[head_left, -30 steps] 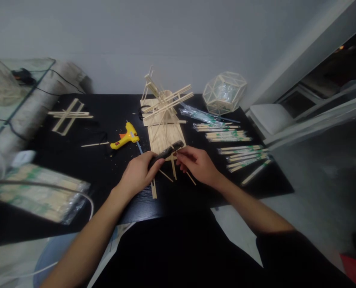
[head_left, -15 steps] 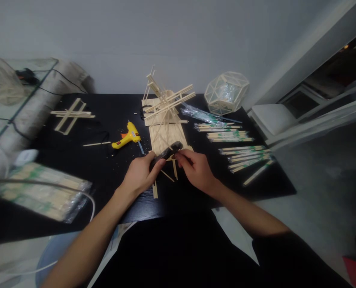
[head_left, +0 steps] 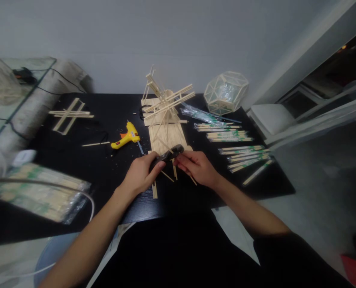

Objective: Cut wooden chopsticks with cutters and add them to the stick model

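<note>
Yellow glue gun (head_left: 125,137), polyhedron frame (head_left: 225,92), bagged sticks (head_left: 42,192).

A black table (head_left: 112,120) carries a yellow glue gun (head_left: 126,137), wrapped chopsticks (head_left: 243,154) and a stick polyhedron (head_left: 225,93).

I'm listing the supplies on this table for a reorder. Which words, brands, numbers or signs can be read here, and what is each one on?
No text here can be read.
Green print on the wrappers: too blurred to read.
Green marks on the bag of sticks: blurred, unreadable.
Yellow glue gun: no legible label.
Dark tool in the left hand: no marking shows.
</note>
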`<state>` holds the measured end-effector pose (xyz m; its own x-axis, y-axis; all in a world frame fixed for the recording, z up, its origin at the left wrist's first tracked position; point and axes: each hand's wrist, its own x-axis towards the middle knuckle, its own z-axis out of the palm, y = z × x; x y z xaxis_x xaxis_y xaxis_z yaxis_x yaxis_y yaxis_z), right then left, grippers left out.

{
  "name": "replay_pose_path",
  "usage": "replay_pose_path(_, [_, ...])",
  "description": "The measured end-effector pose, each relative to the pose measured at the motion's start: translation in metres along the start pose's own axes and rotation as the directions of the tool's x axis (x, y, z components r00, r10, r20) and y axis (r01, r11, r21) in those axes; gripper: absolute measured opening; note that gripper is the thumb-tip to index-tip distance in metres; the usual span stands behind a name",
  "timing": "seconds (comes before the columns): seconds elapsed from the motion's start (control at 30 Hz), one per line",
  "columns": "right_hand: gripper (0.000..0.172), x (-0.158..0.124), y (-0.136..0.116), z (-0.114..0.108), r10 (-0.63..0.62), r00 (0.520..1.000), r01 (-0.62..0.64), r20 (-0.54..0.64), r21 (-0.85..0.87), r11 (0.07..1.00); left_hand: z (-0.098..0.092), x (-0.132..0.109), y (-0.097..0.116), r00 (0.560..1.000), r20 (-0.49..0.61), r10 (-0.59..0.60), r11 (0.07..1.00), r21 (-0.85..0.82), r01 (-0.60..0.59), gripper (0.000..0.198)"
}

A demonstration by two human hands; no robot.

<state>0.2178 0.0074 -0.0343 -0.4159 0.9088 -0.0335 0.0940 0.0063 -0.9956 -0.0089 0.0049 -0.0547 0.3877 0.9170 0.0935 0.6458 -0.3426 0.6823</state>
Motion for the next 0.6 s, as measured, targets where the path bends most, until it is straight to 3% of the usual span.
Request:
replay_pose_path(0.13, [0.043, 0.001, 0.001, -0.006, 0.117, 0.984, -0.144, 0.131, 0.220, 0.965, -0.002, 0.000, 0.001, 0.999, 0.032, 0.033, 0.999, -0.031, -0.032, 0.044])
replay_pose_path(0.3, [0.041, 0.002, 0.004, -0.006, 0.135, 0.977, -0.179, 0.164, 0.296, 0.938, -0.004, -0.001, 0.004, 0.998, 0.059, -0.005, 1.000, 0.001, 0.005, 0.043])
replay_pose_path(0.43, [0.039, 0.002, 0.007, -0.006, 0.118, 0.984, -0.149, 0.130, 0.261, 0.954, -0.004, -0.002, 0.007, 0.998, 0.054, -0.034, 0.999, 0.026, 0.033, 0.044])
replay_pose_path(0.6, [0.031, 0.003, -0.003, -0.023, 0.055, 0.992, -0.057, 0.111, 0.013, 0.998, -0.003, -0.001, 0.008, 0.996, 0.071, -0.056, 0.997, 0.063, 0.052, 0.044])
